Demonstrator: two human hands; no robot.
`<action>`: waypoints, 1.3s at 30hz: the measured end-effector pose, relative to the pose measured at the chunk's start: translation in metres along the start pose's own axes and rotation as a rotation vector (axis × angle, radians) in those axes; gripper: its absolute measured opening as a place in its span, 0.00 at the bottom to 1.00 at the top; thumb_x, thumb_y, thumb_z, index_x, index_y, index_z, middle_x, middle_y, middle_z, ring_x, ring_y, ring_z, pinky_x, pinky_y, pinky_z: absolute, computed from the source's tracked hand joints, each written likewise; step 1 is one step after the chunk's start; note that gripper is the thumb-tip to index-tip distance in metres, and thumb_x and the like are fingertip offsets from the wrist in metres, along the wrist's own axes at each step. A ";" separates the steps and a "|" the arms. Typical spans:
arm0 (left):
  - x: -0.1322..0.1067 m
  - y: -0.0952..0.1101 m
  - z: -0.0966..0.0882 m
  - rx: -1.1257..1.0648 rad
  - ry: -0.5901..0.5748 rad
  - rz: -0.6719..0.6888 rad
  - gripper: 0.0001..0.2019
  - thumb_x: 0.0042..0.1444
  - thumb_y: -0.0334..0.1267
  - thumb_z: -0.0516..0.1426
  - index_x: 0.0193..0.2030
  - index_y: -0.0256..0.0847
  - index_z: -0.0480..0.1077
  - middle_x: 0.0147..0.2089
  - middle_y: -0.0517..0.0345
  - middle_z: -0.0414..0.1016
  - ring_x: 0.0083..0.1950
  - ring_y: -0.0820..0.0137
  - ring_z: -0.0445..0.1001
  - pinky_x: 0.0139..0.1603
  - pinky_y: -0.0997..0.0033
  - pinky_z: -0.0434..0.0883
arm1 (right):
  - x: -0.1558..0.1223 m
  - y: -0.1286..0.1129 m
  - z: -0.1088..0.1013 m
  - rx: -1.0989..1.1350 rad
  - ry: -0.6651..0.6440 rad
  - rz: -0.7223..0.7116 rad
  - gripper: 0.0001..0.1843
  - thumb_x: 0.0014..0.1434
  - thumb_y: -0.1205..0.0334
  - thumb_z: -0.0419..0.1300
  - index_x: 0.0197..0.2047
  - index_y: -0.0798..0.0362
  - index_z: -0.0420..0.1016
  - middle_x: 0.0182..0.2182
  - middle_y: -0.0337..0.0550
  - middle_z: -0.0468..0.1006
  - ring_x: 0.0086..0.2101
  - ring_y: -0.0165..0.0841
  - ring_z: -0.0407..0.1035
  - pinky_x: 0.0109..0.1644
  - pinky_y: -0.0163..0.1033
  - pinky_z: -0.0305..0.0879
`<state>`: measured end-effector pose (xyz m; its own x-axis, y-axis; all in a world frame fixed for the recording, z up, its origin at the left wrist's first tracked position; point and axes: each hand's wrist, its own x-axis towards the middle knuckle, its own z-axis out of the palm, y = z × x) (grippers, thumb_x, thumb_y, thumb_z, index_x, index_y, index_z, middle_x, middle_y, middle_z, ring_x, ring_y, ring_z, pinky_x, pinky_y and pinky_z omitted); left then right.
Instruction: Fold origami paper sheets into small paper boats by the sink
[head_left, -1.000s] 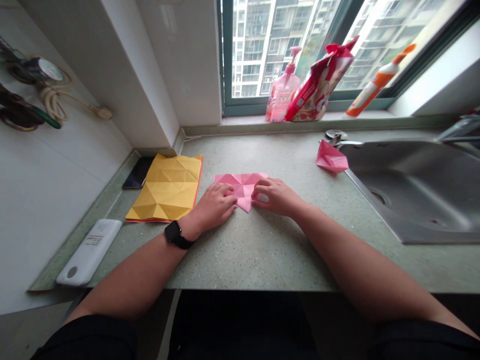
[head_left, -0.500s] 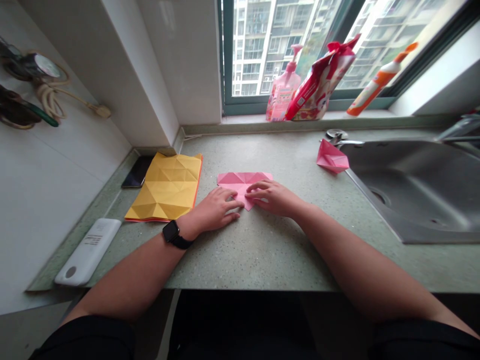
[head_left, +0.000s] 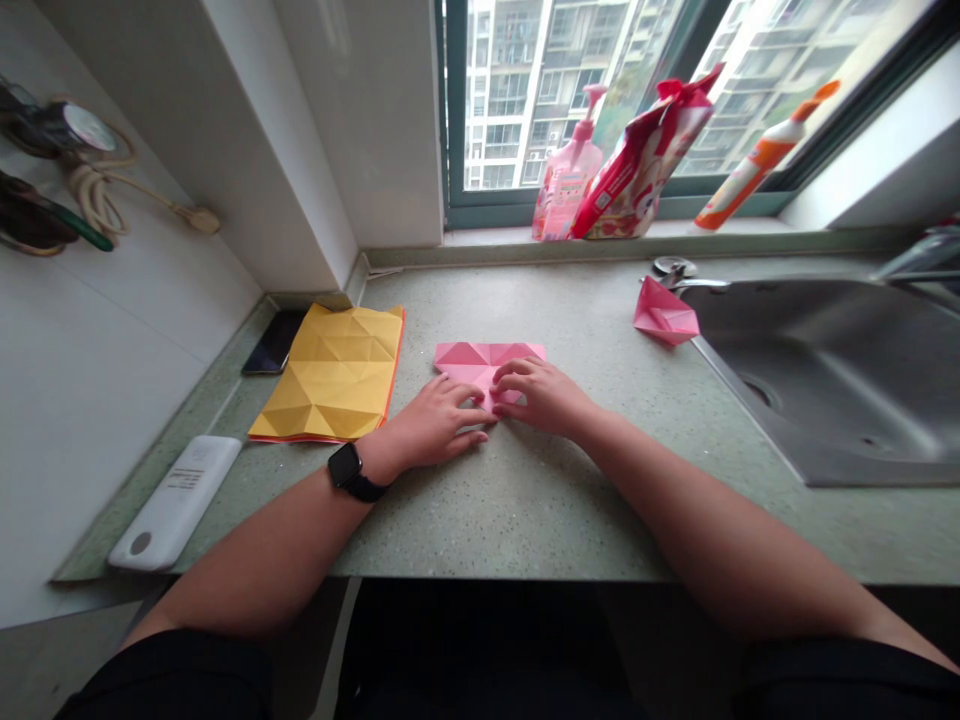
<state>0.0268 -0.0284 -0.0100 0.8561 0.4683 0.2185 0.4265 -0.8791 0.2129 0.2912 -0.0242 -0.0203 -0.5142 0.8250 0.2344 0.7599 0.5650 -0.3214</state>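
Observation:
A pink folded paper (head_left: 480,358) lies flat on the speckled green counter (head_left: 525,500), in the middle. My left hand (head_left: 431,425), with a black watch on its wrist, lies with fingers stretched flat, its fingertips pressing the paper's lower point. My right hand (head_left: 544,393) has its fingers curled down and pressed together on the paper's right lower part. The hands cover the paper's bottom tip. A second pink folded paper shape (head_left: 664,315) sits apart near the sink's left edge.
A creased yellow paper sheet (head_left: 337,372) lies left of the hands, a dark phone (head_left: 274,343) behind it, a white power bank (head_left: 176,500) at the front left. A steel sink (head_left: 840,370) fills the right. A pink pump bottle (head_left: 566,180), red pouch (head_left: 637,165) and orange-capped bottle (head_left: 757,165) stand on the sill.
Both hands slid down and closer together over the pink paper's lower point. The left fingers stretched flatter toward the right hand. The paper looks flatter and more folded.

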 end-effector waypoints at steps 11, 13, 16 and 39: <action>-0.002 0.001 -0.001 0.052 0.058 -0.127 0.11 0.73 0.46 0.62 0.56 0.54 0.85 0.60 0.49 0.79 0.63 0.53 0.73 0.75 0.39 0.64 | -0.001 0.002 0.003 0.013 0.001 0.009 0.04 0.65 0.57 0.74 0.42 0.44 0.86 0.52 0.46 0.85 0.52 0.44 0.78 0.60 0.52 0.76; -0.003 -0.002 -0.002 0.063 0.058 -0.165 0.11 0.73 0.46 0.62 0.57 0.54 0.85 0.61 0.49 0.78 0.64 0.53 0.73 0.75 0.37 0.63 | -0.001 0.002 0.003 0.020 -0.001 0.009 0.03 0.65 0.57 0.74 0.42 0.44 0.86 0.52 0.46 0.85 0.52 0.44 0.78 0.61 0.53 0.76; -0.005 -0.005 -0.003 0.114 0.070 -0.215 0.12 0.73 0.46 0.63 0.57 0.54 0.84 0.62 0.48 0.78 0.65 0.50 0.72 0.74 0.33 0.62 | -0.002 0.002 0.003 0.034 -0.006 0.014 0.03 0.65 0.59 0.73 0.43 0.43 0.87 0.52 0.45 0.85 0.53 0.43 0.78 0.61 0.53 0.76; -0.001 -0.027 -0.012 0.366 0.113 -0.594 0.15 0.74 0.42 0.58 0.55 0.40 0.85 0.65 0.39 0.79 0.64 0.46 0.74 0.69 0.39 0.70 | 0.000 -0.001 -0.002 0.014 -0.027 -0.002 0.04 0.65 0.58 0.73 0.44 0.44 0.86 0.52 0.45 0.85 0.53 0.44 0.78 0.61 0.53 0.75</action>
<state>0.0106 -0.0044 -0.0041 0.4211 0.8671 0.2660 0.8999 -0.4362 -0.0028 0.2916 -0.0248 -0.0188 -0.5263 0.8240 0.2097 0.7536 0.5662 -0.3337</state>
